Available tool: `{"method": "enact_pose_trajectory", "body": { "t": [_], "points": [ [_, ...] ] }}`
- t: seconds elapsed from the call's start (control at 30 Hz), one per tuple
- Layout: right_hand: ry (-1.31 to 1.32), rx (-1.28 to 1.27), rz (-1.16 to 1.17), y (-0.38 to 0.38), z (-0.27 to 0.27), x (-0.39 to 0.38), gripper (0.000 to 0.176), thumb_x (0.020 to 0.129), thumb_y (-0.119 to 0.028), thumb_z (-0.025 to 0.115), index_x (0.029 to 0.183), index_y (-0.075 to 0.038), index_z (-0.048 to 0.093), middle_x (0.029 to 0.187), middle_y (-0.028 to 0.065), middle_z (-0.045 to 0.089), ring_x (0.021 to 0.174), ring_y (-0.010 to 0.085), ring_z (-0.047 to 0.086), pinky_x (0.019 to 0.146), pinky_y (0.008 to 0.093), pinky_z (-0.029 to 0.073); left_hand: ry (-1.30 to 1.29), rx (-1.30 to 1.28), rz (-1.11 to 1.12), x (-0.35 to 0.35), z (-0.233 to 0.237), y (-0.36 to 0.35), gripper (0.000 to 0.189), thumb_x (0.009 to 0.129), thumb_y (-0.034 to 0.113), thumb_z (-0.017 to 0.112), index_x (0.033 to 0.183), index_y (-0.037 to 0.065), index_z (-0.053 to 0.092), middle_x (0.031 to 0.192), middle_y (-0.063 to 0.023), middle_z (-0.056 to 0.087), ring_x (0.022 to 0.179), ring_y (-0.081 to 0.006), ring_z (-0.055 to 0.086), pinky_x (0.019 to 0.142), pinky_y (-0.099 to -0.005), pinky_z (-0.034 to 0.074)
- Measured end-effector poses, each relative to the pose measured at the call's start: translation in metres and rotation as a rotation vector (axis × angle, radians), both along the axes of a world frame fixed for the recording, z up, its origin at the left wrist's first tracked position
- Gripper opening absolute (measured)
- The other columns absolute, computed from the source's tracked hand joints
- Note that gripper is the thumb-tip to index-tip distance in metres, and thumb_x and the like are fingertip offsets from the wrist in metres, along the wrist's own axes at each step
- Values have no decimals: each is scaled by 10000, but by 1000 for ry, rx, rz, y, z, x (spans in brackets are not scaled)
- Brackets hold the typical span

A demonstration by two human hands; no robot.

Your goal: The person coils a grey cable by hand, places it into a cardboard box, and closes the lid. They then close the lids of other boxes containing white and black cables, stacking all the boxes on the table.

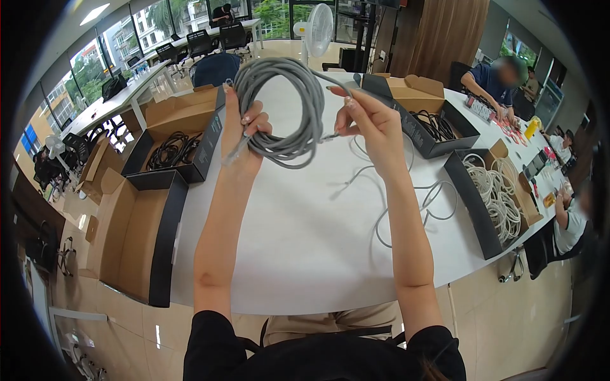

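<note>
A thick coil of grey network cable is held up over the white table. My left hand is closed around the coil's left side, with a clear plug end hanging below the fingers. On the other side, my right hand pinches the cable near its other end, close to a small clear plug. A stretch of cable runs from the top of the coil to my right fingers. Below my right forearm, a thinner loose grey cable lies in loops on the table, partly hidden by the arm.
Black cables lie in a left box and a back-right box. A right-hand box holds white cables. Another open box sits at the front left. A white fan stands behind; people sit at the right.
</note>
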State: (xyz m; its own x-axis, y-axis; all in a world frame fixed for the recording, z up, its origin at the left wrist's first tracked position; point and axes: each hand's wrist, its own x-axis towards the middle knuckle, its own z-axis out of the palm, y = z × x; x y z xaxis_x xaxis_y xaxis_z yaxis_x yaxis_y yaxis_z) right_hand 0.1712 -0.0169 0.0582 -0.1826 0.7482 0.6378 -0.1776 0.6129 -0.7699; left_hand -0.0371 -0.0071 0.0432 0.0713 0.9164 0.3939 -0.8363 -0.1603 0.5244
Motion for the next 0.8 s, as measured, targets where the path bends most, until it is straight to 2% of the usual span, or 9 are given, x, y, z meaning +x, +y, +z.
{"method": "enact_pose_trajectory", "body": {
  "t": [0.03, 0.13, 0.27, 0.33, 0.43, 0.57, 0.63, 0.73, 0.8],
  "points": [
    [5, -18, 21, 0, 2, 2, 278, 928, -163, 483, 1118, 13, 583, 677, 11, 582, 651, 62, 567, 604, 195, 484, -31, -13, -11, -2, -2, 3, 410, 849, 495, 528, 997, 113, 523, 556, 74, 282, 431, -1, 290, 487, -140, 354],
    [67, -135, -35, -5, 4, 1, 285, 911, -169, 513, 1131, 1, 578, 706, 26, 603, 675, 78, 588, 618, 208, 488, -51, -33, 30, -3, -2, 6, 414, 842, 505, 534, 1002, 123, 525, 554, 75, 277, 438, 2, 289, 492, -134, 346],
    [137, -190, 79, -7, 6, 6, 313, 905, -147, 511, 1185, -10, 539, 782, 40, 605, 698, 77, 594, 607, 193, 507, -21, -82, 152, 4, 1, 0, 378, 854, 480, 543, 980, 124, 542, 557, 71, 295, 445, -11, 290, 485, -149, 329],
    [174, -251, 111, -9, 7, 10, 326, 898, -122, 517, 1202, -5, 519, 838, 57, 614, 720, 84, 602, 595, 178, 522, 50, -66, 315, 7, 3, -5, 335, 873, 444, 540, 952, 119, 553, 566, 65, 321, 451, -22, 296, 484, -167, 329],
    [323, -317, 292, -4, 6, 14, 338, 860, -80, 561, 1183, 9, 521, 898, 89, 627, 777, 153, 640, 634, 199, 556, 117, -9, 516, 15, 4, -11, 290, 896, 394, 529, 913, 106, 560, 573, 54, 349, 460, -35, 302, 487, -195, 339],
    [434, -393, 337, 0, 4, 12, 360, 850, -43, 562, 1202, 8, 508, 910, 79, 606, 790, 162, 637, 651, 186, 563, 194, 83, 781, 27, 1, -15, 273, 913, 359, 513, 882, 91, 554, 574, 50, 360, 464, -35, 306, 491, -218, 352],
    [424, -361, 302, -6, 7, 6, 360, 850, -33, 560, 1205, 6, 510, 882, 60, 601, 794, 141, 632, 653, 183, 560, 153, 40, 776, 29, 3, -17, 271, 916, 356, 509, 880, 90, 553, 577, 51, 362, 464, -35, 306, 492, -219, 352],
    [239, -223, 168, -4, 1, 0, 362, 845, -11, 556, 1203, 13, 509, 889, 54, 602, 800, 106, 620, 663, 182, 562, 117, 2, 703, 27, 5, -21, 275, 914, 370, 508, 895, 99, 550, 581, 53, 353, 470, -36, 302, 500, -216, 349],
    [217, -247, 238, -2, -1, 3, 367, 841, -2, 557, 1205, 14, 508, 886, 46, 601, 807, 85, 609, 659, 167, 555, 68, -48, 604, 24, 6, -21, 287, 903, 394, 516, 914, 108, 536, 579, 53, 331, 471, -32, 294, 498, -201, 340]
  ]
}}
